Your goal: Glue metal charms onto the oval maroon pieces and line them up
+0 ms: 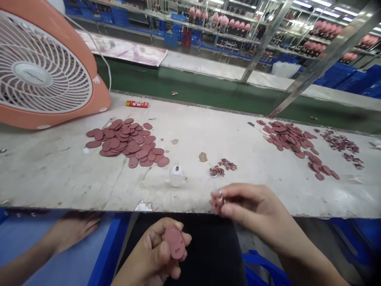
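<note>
My left hand (157, 254) is closed around a dull-red oval disc (175, 242) with small holes near its lower end, held below the table's front edge. At that edge, my right hand (253, 206) pinches a small clump of reddish-brown bits (218, 201); their exact kind is too blurred to make out. Just beyond it on the tabletop lie small piles of similar bits (223, 167). A small white bottle (177, 176) with a dark thin tip stands left of them. Farther left is a heap of matching oval discs (131, 143).
A second disc heap (290, 137) and more small bits (339, 142) lie at the right. An orange fan (98, 85) and a red-yellow tube (137, 104) are at the left. Another person's hand (74, 230) is over a blue bin (104, 250). A metal post (321, 59) rises behind the table.
</note>
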`<state>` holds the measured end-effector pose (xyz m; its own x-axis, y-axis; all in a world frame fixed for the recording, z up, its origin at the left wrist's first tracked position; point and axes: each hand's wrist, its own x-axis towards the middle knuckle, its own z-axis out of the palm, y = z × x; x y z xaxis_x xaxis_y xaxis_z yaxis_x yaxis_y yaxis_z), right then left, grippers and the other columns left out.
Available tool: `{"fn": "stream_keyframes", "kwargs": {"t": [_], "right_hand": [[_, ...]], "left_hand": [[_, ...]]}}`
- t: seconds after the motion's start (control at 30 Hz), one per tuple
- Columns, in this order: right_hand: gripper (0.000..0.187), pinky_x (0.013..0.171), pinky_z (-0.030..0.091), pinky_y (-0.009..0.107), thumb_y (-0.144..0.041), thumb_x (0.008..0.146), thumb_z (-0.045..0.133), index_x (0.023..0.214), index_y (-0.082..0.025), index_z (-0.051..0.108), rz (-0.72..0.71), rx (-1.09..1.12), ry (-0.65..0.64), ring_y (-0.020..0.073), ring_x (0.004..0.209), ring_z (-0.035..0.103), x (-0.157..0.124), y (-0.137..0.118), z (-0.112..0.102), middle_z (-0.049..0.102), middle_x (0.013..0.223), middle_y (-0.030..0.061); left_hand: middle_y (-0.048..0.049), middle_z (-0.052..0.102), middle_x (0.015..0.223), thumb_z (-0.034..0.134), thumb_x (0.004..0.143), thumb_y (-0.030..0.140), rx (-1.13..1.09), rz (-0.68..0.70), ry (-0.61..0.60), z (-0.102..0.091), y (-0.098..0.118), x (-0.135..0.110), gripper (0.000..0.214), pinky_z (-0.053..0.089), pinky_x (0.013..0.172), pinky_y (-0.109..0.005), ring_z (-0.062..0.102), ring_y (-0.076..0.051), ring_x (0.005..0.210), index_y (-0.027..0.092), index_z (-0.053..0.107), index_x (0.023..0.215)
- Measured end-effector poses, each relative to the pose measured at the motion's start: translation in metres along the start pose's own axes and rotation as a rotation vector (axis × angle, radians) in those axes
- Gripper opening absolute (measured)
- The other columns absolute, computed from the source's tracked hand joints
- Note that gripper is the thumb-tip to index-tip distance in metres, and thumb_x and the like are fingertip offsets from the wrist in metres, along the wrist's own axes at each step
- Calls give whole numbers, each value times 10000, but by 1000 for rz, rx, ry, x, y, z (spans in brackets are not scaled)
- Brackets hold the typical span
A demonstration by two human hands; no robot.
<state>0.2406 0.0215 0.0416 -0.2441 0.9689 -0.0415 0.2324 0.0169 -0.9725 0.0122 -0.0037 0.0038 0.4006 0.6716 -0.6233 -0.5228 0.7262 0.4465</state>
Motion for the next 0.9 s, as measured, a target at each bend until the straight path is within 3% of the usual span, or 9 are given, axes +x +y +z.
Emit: {"fn": "stream_keyframes", "kwargs": {"t": [0.1,0.23,0.6,0.9], "right_hand": [[141,772,569,212,-217,879,684,1005,-277,707,80,205,-131,125,843,705,-9,-10,21,742,933,-7],[148,709,519,196,-184,830,728,961,-248,749,8,90,-140,110,775,644,-6,-16,32,703,851,7],[213,660,490,174,-131,832,708,985,-273,747,8,-70,-227,87,715,627,0,-21,35,687,783,-25],[238,651,479,191,-97,832,677,978,-277,734,-35,-275,-313,91,699,631,2,-30,31,679,776,-36]], "left_hand": [[-4,663,636,915,516,386,10,-1,-80,1,-4,1,358,447,489,-143,539,-74,530,194,762,776],[12,629,583,902,546,384,7,14,-148,2,-8,0,298,441,472,-129,500,-57,494,183,759,713],[15,635,567,908,538,378,-7,-22,-82,1,-7,-4,308,466,467,-130,553,-67,519,159,744,681],[20,627,582,880,593,390,15,-52,-112,-5,-12,2,283,467,468,-120,559,-58,524,163,753,707]]}}
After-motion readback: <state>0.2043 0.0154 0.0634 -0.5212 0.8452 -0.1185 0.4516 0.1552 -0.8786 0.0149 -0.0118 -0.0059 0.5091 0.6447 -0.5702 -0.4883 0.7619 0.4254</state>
